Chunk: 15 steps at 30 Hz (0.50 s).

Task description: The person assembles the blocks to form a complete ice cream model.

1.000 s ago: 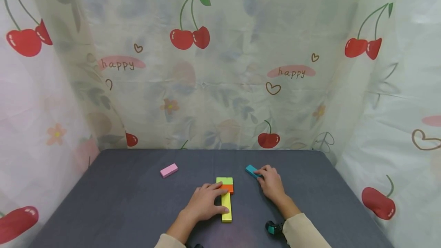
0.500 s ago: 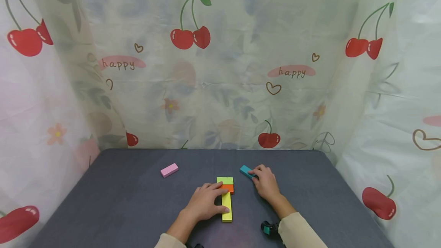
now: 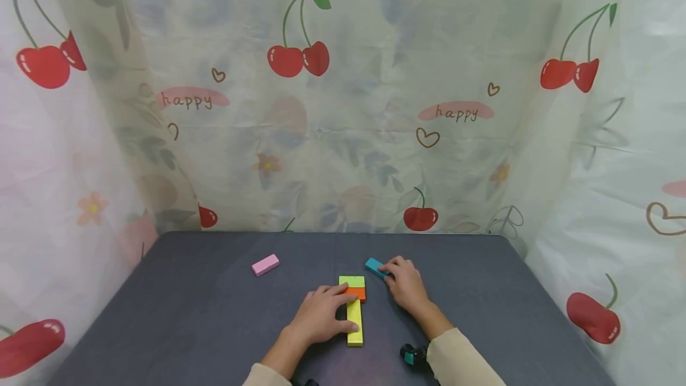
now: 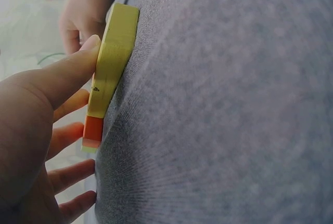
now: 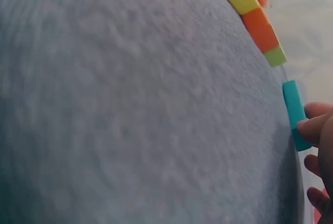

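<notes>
In the head view a long yellow block (image 3: 355, 313), an orange block (image 3: 361, 293) and a lime-green block (image 3: 351, 280) lie in line, end to end, on the dark table. My left hand (image 3: 317, 316) rests over them from the left, its thumb on the yellow block and fingertips at the orange one. Its fingers are spread in the left wrist view. Up and to the right, my right hand (image 3: 408, 286) pinches a blue block (image 3: 374, 265) by its near end. The right wrist view shows the blue block (image 5: 293, 102) between thumb and finger, apart from the row.
A pink block (image 3: 265, 265) lies at the back left of the dark cloth-covered table (image 3: 187, 314). Behind the table and along its sides hangs a cherry-print curtain (image 3: 343, 153). A black device (image 3: 410, 355) sits at the right wrist.
My right hand has moved left with the blue block, bringing it closer to the row. My left hand and the row of blocks have stayed in place.
</notes>
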Tool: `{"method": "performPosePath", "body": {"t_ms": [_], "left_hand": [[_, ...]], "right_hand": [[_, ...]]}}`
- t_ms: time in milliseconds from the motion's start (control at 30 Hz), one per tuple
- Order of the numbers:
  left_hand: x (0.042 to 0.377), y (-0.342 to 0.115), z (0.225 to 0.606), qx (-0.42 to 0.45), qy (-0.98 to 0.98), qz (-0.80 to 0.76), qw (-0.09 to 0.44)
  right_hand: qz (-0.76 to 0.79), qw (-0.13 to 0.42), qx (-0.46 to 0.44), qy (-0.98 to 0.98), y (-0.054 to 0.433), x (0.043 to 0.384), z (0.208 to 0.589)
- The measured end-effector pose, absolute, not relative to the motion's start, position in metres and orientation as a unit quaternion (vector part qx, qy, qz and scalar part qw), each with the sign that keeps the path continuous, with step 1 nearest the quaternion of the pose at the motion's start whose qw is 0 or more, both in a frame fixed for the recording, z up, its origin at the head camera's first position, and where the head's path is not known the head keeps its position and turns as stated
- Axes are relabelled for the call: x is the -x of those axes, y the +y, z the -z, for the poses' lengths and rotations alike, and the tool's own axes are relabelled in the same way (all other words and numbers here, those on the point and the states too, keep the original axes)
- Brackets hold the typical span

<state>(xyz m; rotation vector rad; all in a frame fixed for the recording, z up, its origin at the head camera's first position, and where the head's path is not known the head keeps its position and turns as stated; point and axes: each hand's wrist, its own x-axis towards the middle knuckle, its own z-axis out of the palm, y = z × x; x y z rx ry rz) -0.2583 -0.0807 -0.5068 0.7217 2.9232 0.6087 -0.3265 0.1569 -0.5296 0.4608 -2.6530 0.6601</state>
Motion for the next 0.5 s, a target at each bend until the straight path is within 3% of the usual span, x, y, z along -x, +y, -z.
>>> {"method": "performPosePath", "body": {"t_ms": [500], "left_hand": [[0.259,-0.08,0.507,-0.232,0.952,-0.197,0.038]], "right_hand": [[-0.226,0.179,-0.205,-0.935,0.134,0.324,0.528]]}}
